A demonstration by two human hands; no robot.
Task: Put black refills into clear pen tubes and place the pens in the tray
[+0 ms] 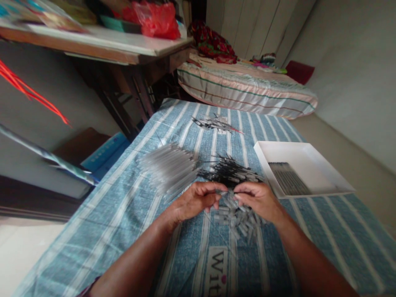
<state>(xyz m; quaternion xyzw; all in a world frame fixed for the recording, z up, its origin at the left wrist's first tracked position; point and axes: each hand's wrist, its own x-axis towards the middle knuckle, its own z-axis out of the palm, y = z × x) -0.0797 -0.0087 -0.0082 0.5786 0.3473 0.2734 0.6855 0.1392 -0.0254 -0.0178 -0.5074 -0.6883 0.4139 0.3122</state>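
My left hand (198, 198) is closed in a pinch, with a small grey translucent cap-like piece (222, 192) at its fingertips. Just to the right, my right hand (258, 200) also pinches thumb against finger; whatever is between them is too small and blurred to make out. The two sets of fingertips nearly meet above a loose heap of short grey translucent pen caps (243, 220). Beyond the hands lies a pile of thin black-tipped pen refills (232, 169). Left of it, clear pen barrels (170, 167) are stacked side by side.
A shallow white box (321, 165) at the right holds a row of pens (289, 179). More thin pen parts (216, 122) lie farther back on the striped cloth (130, 194). A wooden table (123, 43) with a red plastic bag (159, 20) stands at the back left; behind is a bed (247, 84).
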